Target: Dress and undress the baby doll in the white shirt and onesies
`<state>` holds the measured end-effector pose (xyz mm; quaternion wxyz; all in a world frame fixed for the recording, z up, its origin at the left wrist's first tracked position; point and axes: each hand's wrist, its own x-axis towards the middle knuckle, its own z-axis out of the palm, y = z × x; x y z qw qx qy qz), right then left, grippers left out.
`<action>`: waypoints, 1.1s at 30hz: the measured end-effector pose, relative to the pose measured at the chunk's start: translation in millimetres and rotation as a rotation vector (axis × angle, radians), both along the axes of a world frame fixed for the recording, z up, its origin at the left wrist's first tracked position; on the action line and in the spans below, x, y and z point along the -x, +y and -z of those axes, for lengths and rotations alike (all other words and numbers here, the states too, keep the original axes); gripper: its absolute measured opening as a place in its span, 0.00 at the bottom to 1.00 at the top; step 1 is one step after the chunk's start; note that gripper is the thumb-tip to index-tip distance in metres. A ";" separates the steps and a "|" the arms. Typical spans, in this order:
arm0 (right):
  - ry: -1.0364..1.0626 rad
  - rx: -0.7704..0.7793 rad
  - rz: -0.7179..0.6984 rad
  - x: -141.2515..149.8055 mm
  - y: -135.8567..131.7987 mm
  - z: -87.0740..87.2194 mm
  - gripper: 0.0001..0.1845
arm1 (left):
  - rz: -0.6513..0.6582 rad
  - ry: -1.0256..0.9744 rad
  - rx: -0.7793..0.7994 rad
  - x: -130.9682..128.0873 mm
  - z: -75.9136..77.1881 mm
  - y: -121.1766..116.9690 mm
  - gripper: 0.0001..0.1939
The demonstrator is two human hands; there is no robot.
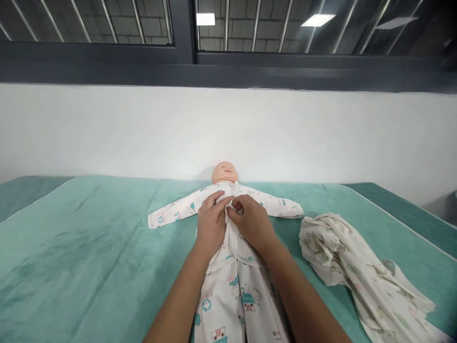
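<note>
A baby doll (224, 171) lies on its back with its head toward the wall, in a white long-sleeved baby shirt (178, 209) with a small teal and pink print. Both sleeves spread out sideways. My left hand (211, 221) rests on the shirt's chest, its fingertips closed on the cloth by the front opening. Right beside it, my right hand (252, 219) pinches the shirt's front with thumb and index finger, the other fingers curled. What exactly lies between the fingertips is too small to make out. Matching printed trousers (221, 295) extend below the shirt between my forearms.
A crumpled cream printed cloth (357, 267) lies to the right of the doll. Everything rests on a green padded surface (89, 247), which meets a white wall (143, 128) at the back. Above is a dark-framed window (185, 62) with metal bars.
</note>
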<state>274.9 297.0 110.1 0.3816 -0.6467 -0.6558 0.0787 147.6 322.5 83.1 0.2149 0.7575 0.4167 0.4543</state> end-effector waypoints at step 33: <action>0.368 0.214 0.035 -41.8 -5.4 -18.9 0.13 | 0.142 0.020 0.218 8.5 -19.8 -12.2 0.12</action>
